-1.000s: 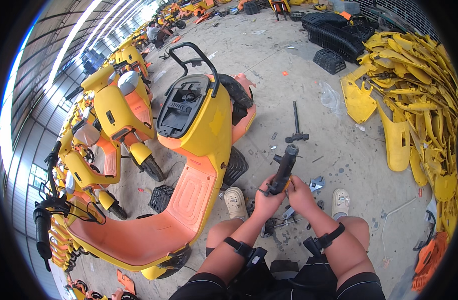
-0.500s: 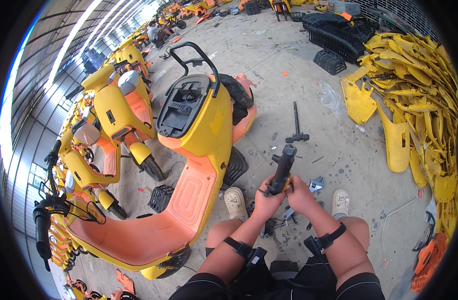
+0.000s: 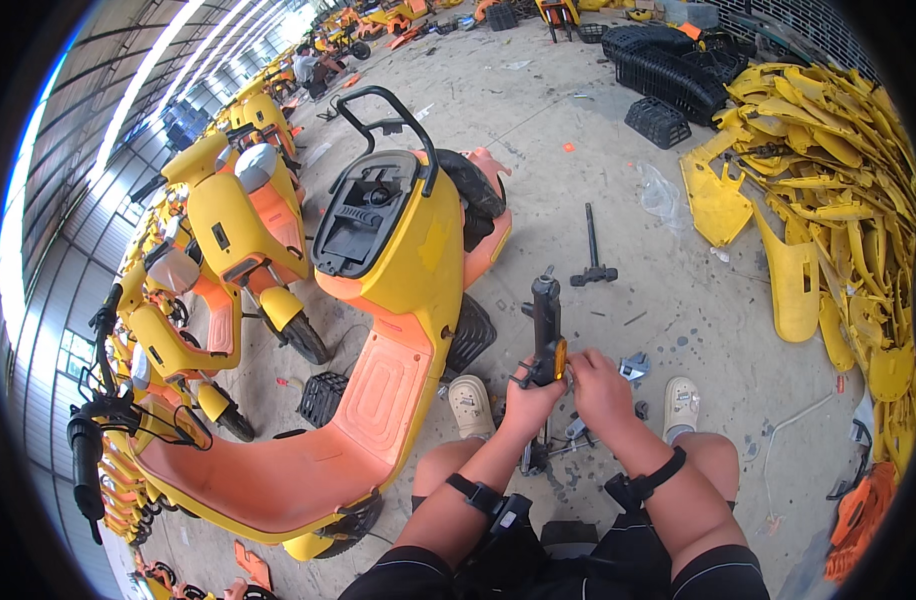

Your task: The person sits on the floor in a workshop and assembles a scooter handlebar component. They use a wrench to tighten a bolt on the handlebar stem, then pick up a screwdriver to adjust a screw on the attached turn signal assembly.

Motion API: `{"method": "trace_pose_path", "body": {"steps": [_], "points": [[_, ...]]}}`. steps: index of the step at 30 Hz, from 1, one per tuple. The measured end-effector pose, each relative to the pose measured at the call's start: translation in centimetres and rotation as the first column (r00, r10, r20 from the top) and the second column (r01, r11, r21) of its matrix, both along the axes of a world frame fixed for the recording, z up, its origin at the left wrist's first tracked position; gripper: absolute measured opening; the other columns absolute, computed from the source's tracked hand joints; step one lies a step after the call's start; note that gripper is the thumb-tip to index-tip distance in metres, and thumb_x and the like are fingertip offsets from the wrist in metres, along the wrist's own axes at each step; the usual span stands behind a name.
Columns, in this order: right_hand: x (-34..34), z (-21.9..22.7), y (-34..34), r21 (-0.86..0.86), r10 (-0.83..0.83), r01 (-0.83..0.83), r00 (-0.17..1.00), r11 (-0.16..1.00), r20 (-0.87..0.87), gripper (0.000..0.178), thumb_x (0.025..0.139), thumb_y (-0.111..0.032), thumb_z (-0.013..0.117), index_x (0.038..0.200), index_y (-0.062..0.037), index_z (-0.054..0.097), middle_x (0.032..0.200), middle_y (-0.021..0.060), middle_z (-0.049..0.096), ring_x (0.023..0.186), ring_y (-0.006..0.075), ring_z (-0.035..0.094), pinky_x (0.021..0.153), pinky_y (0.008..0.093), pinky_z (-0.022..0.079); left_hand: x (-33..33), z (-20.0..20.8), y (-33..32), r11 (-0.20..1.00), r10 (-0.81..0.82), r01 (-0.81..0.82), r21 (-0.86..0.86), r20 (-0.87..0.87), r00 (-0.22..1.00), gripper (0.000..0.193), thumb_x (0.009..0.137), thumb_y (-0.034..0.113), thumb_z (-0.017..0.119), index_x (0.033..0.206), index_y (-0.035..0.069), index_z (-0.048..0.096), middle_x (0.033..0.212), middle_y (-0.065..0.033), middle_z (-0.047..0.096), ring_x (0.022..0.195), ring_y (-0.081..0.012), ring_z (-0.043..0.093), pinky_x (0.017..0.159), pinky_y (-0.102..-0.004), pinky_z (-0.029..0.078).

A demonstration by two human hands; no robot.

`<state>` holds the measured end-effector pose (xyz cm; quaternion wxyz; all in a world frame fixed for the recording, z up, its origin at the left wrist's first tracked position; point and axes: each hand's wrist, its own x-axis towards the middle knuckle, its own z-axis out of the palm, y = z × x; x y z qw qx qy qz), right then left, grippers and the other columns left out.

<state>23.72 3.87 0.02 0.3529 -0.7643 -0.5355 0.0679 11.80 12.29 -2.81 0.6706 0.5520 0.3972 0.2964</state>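
A black fork leg (image 3: 546, 315), a tube with a threaded-looking tip and short side lugs, points away from me between my knees. My left hand (image 3: 530, 402) is wrapped around its near end. An amber reflector (image 3: 561, 358) shows on the tube's right side. Against that reflector's edge are the closed fingertips of my right hand (image 3: 600, 388); its other fingers curl out of sight. On the floor beyond lies a similar black rod with a crosspiece (image 3: 594, 250). Below my hands, loose metal parts (image 3: 538, 455) and a silver tool-like piece (image 3: 634, 367) lie on the concrete.
A yellow and orange scooter body (image 3: 403, 270) stands close on my left, with rows of scooters (image 3: 223, 230) behind it. Yellow panels (image 3: 828, 190) are heaped on the right near black baskets (image 3: 658, 122). Another person (image 3: 308, 68) crouches far off.
The fork leg has swung more upright and turned, so its amber reflector now faces me. My right hand has drawn slightly to the right, its fingertips now at the reflector.
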Motion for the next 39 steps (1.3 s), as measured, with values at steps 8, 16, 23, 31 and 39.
{"method": "trace_pose_path", "body": {"steps": [8,16,23,31,39], "points": [[0.2,-0.2,0.0,-0.097,0.027,-0.029,0.999,0.995,-0.025,0.02,0.091,-0.012,0.057,0.108,-0.0039,0.062,0.1,0.0152,0.065,0.095,0.0368,0.064,0.075,0.0471,0.053,0.2,0.5,-0.1,0.997,-0.021,0.021,-0.073,0.005,1.0,0.023,0.081,0.002,0.073,0.101,0.005,0.063,0.088,0.0033,0.063,0.079,-0.0059,0.057,0.07,-0.0241,0.047],[0.2,-0.6,0.1,-0.099,0.017,-0.018,1.0,0.995,-0.004,0.017,0.092,-0.015,0.056,0.101,-0.002,0.061,0.093,0.0179,0.067,0.087,0.0387,0.065,0.071,0.0495,0.052,0.3,-0.8,0.1,0.999,-0.035,0.035,-0.029,0.003,0.999,0.038,0.079,0.004,0.077,0.114,0.003,0.061,0.097,-0.0002,0.066,0.088,-0.0077,0.06,0.078,-0.0249,0.049],[0.4,-0.3,0.5,-0.164,-0.043,0.022,0.991,0.986,-0.128,0.02,0.096,-0.022,0.053,0.092,-0.0033,0.058,0.078,0.0191,0.067,0.073,0.0425,0.065,0.066,0.0526,0.05,0.4,-0.3,-0.3,0.998,-0.01,0.009,0.067,0.015,1.0,0.042,0.08,0.004,0.076,0.119,0.002,0.06,0.102,-0.0012,0.066,0.092,-0.0084,0.061,0.081,-0.0252,0.05],[0.5,-1.6,1.2,-0.163,-0.132,0.054,0.845,0.985,-0.519,0.025,0.099,-0.024,0.052,0.096,-0.0022,0.063,0.078,0.0212,0.066,0.076,0.0419,0.064,0.068,0.0483,0.048,0.3,0.6,-0.5,0.99,-0.006,0.004,0.142,0.012,1.0,0.05,0.079,0.003,0.075,0.126,0.002,0.058,0.105,-0.0019,0.066,0.094,-0.0084,0.06,0.082,-0.0253,0.05],[0.8,-5.6,2.1,-0.086,-0.122,0.094,0.495,0.992,-0.86,0.025,0.1,-0.02,0.053,0.094,0.0019,0.064,0.083,0.0112,0.066,0.075,0.0193,0.058,0.072,0.0367,0.046,0.5,1.4,-0.5,0.995,-0.042,0.043,0.094,-0.019,0.999,0.05,0.078,0.0,0.072,0.127,0.002,0.06,0.1,0.0009,0.067,0.088,-0.0056,0.06,0.077,-0.0232,0.049]]}}
